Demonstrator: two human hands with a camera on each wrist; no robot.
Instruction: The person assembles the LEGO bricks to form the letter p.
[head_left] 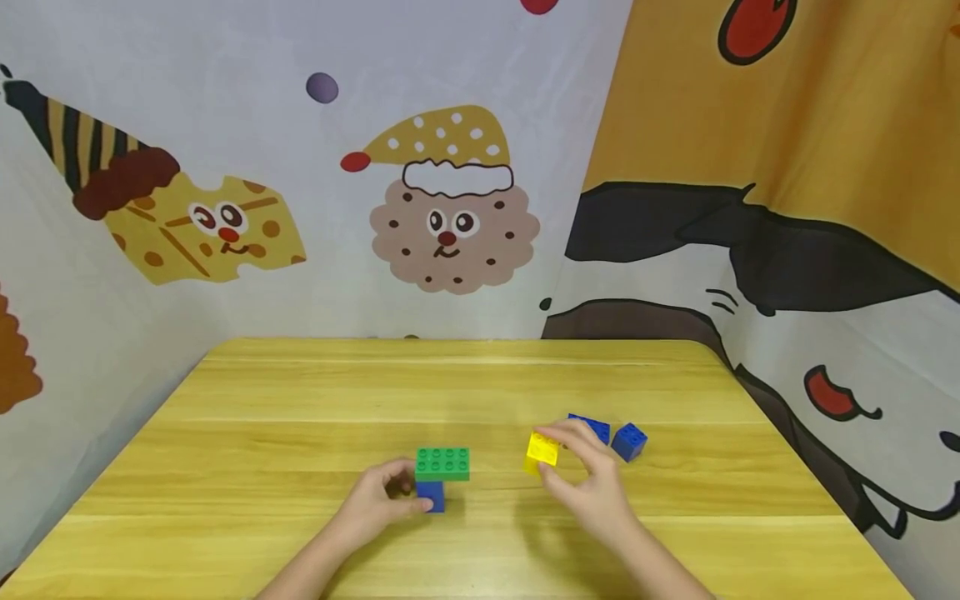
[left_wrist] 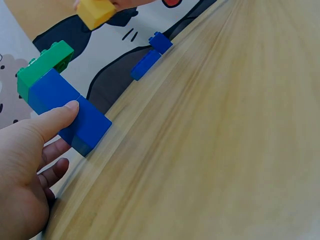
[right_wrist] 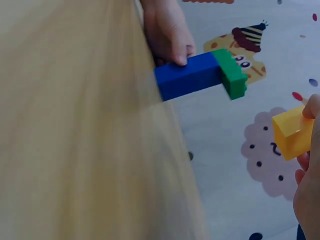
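Observation:
My left hand [head_left: 375, 500] grips a stack of two blue bricks [left_wrist: 75, 107] that stands upright on the table. Across the top of the stack lies a long green brick [head_left: 442, 463], its right part overhanging the blue. To the right, my right hand [head_left: 596, 487] pinches a yellow brick [head_left: 542, 450] between thumb and fingers, raised above the tabletop with its studs up. The right wrist view shows the yellow brick [right_wrist: 292, 132] level with the upper part of the stack and apart from it.
Behind my right hand lie a long blue brick [head_left: 592, 427], partly hidden by the fingers, and a smaller blue brick [head_left: 629, 442]. The wooden table [head_left: 300, 400] reaches back to a curtain [head_left: 450, 67] printed with cartoon figures.

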